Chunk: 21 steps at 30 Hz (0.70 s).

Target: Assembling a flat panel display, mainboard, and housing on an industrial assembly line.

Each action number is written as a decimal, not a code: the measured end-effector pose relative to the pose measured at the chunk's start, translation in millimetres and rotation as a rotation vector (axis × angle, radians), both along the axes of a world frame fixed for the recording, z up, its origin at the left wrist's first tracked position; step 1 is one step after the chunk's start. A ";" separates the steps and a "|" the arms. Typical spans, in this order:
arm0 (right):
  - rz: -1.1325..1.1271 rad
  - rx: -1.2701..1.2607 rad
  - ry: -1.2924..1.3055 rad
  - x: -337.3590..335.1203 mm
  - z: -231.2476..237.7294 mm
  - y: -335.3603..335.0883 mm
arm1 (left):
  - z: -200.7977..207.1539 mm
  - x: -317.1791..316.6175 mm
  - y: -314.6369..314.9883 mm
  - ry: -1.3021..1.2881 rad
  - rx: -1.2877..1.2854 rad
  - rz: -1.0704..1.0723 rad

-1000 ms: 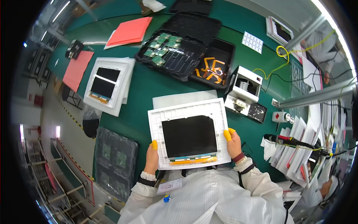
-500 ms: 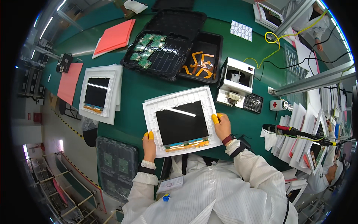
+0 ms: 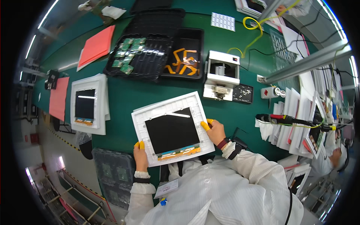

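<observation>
A white foam tray (image 3: 150, 116) lies on the green table in front of me, with a black display panel (image 3: 171, 129) set in it; a coloured connector strip runs along the panel's near edge. My left hand (image 3: 140, 155), yellow cots on the fingertips, grips the tray's near left corner. My right hand (image 3: 214, 130), also with yellow fingertips, holds the tray's right edge and touches the panel's right side.
A second white tray with a panel (image 3: 87, 107) lies to the left. Farther back are a black tray of green circuit boards (image 3: 135, 56), a black tray of orange flex cables (image 3: 183, 62) and a white fixture (image 3: 222, 75). Pink sheets (image 3: 96, 45) lie at left, papers and cables at right.
The tray with the panel has turned slightly and sits a little left of where it was. Both hands keep their hold on its edges; my head has shifted, moving the whole scene.
</observation>
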State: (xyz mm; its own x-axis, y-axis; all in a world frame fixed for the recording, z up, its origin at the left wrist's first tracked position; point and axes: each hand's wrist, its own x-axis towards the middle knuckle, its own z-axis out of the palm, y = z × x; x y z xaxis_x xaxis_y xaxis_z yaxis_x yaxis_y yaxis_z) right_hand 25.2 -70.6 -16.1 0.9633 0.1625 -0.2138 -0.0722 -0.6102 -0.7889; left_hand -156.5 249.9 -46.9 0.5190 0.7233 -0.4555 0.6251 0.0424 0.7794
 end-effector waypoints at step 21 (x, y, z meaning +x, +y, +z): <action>-0.399 0.292 0.215 -99.1 2.3 -109.8 | 44.4 9.1 -85.5 0.052 -0.104 -0.239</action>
